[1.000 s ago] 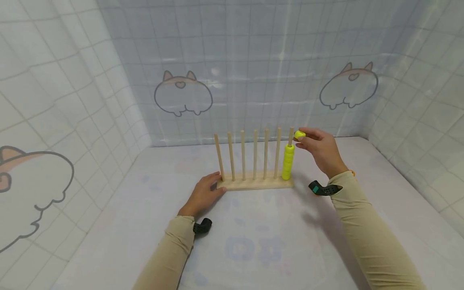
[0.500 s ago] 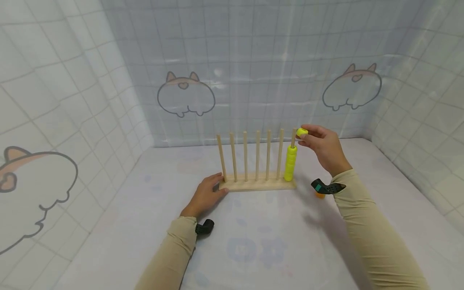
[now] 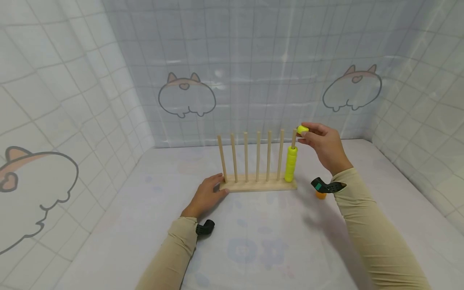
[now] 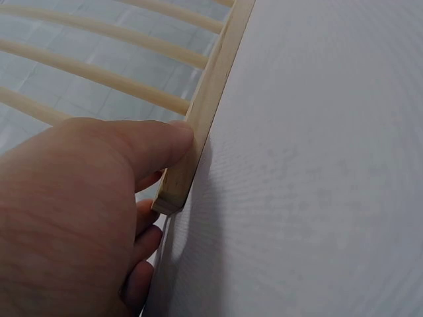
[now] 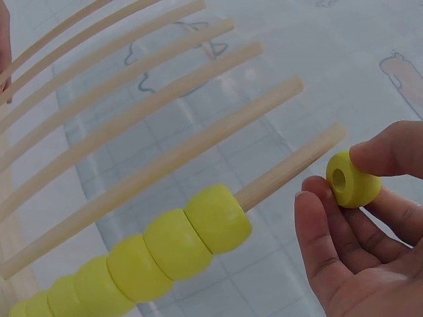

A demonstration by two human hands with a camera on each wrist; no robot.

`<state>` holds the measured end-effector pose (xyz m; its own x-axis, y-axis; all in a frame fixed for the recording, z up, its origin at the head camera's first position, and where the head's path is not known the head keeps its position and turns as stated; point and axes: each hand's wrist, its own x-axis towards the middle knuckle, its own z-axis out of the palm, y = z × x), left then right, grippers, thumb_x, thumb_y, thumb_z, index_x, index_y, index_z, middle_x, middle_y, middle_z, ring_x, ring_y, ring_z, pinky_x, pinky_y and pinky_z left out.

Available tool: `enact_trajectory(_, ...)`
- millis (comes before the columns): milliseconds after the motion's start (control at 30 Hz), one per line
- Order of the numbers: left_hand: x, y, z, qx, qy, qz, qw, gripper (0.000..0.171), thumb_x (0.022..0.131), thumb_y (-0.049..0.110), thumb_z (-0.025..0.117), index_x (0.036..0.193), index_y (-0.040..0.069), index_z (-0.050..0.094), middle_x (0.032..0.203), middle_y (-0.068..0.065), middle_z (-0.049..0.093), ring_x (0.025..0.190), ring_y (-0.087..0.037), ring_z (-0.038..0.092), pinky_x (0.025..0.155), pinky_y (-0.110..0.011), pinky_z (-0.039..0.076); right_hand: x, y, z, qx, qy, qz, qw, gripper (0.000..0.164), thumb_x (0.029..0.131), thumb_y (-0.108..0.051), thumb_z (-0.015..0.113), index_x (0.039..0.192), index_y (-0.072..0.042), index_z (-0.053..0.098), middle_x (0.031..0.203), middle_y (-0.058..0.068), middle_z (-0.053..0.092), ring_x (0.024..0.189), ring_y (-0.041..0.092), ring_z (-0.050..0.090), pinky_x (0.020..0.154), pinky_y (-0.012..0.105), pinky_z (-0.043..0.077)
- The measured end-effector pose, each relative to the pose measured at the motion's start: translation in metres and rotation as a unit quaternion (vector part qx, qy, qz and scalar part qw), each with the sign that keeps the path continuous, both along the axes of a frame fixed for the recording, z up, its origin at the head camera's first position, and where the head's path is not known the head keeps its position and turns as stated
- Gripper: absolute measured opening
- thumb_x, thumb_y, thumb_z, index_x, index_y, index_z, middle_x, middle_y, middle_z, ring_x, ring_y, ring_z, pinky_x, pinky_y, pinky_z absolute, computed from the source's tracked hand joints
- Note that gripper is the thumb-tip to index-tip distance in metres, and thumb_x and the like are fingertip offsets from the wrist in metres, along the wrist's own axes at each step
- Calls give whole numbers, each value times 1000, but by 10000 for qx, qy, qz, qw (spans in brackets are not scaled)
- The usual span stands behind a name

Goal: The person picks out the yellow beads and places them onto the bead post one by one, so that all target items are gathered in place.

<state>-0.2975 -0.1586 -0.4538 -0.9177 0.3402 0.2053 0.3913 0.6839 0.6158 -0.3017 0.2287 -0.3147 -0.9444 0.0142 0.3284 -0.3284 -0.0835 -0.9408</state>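
Note:
A wooden peg rack (image 3: pixel 257 186) with a row of upright pegs stands on the table. Its rightmost peg (image 5: pixel 291 168) carries a stack of yellow beads (image 3: pixel 291 164), with bare wood showing above them. My right hand (image 3: pixel 324 146) pinches one more yellow bead (image 5: pixel 353 179) between thumb and fingers. That bead is beside the top of the rightmost peg, its hole facing the peg in the right wrist view. My left hand (image 3: pixel 206 195) grips the left end of the rack's base (image 4: pixel 198 125), thumb on the front face and fingers behind the end.
A small orange round thing (image 3: pixel 320 195) shows on the table below the right wristband (image 3: pixel 328 186). Tile-patterned sheeting (image 3: pixel 253 60) rises behind the table and at both sides. The other pegs (image 3: pixel 258 157) bear no beads.
My right hand has lifted the bead slightly, to about the height of the peg's tip. The whole head view has shifted a little. My left hand stays on the base.

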Motion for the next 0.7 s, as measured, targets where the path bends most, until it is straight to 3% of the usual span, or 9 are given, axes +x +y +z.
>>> enact_trajectory(233, -1, 0, -1, -74, 32, 28, 10000, 56, 97, 29, 67, 144, 3, 53, 155, -11, 43, 144, -35, 34, 117, -53, 25, 0, -3, 4, -172, 83, 35, 9998, 42, 95, -10, 70, 131, 7, 58, 118, 15, 66, 102, 24, 67, 93, 30, 54)
enact_trajectory(533, -2, 0, -3, -95, -56, 10, 9999, 57, 97, 30, 66, 146, 3, 51, 155, -11, 42, 144, -35, 33, 118, -53, 23, -1, -4, 6, -362, 176, 73, 9992, 44, 94, -10, 72, 131, 9, 58, 126, 26, 62, 105, 24, 67, 92, 30, 55)
enact_trajectory(700, -6, -1, -5, -62, -25, 10, 10000, 58, 97, 33, 65, 146, 4, 52, 156, -9, 42, 145, -34, 32, 118, -53, 24, -1, -4, 9, -288, 301, 166, 9990, 47, 93, -11, 73, 132, 11, 56, 118, 18, 67, 104, 24, 68, 92, 30, 55)
